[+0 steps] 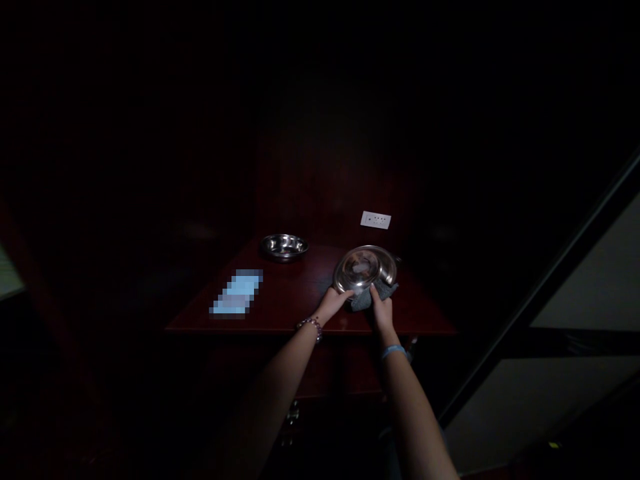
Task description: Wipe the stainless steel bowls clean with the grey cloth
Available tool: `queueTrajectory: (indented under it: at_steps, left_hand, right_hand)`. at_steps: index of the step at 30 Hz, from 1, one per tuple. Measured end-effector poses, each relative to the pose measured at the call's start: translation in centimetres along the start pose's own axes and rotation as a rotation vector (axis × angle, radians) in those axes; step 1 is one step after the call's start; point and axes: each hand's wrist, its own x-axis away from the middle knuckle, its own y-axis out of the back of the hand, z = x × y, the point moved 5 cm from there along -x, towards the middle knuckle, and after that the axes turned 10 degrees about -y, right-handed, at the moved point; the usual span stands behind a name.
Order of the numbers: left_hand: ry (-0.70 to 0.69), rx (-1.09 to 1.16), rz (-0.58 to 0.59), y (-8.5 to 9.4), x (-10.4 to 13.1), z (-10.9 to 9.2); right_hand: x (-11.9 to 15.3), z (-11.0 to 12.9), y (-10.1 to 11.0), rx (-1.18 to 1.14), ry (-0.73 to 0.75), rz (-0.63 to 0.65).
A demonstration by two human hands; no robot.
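A shiny round metal basin [361, 267] is tilted up above the right part of the dark red table [300, 293]. My left hand [333, 303] grips its lower left rim, thumb on the metal. At the lower right rim my right hand [381, 310] holds a grey cloth [362, 300] against the basin, thumb on top and the other fingers hidden. Another metal basin [285, 247] rests upright, open side up, at the back left of the table.
A pixelated light-blue flat object [237, 293] lies at the table's left side. A white wall socket [376, 220] is behind the table. To the right, a dark slanted edge borders a pale surface [560, 393].
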Motion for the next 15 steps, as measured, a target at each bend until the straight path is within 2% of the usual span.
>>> queueTrajectory:
  at_steps: [5, 9, 12, 15]
  left_hand:
    - [0.033, 0.008, -0.16, 0.5, 0.3, -1.9]
    - [-0.06, 0.024, -0.268, 1.2, 0.6, -3.0]
    - [-0.064, 0.022, -0.262, 1.3, 0.7, -3.0]
    - [-0.049, 0.072, -0.193, 0.8, 0.7, -2.7]
  right_hand:
    - [0.0, 0.0, 0.0, 0.009, -0.007, -0.01]
    - [-0.1, -0.1, -0.2, 0.007, -0.014, 0.013]
    - [-0.2, -0.2, -0.3, 0.008, -0.019, 0.026]
    - [-0.2, -0.3, -0.1, 0.029, -0.016, 0.006]
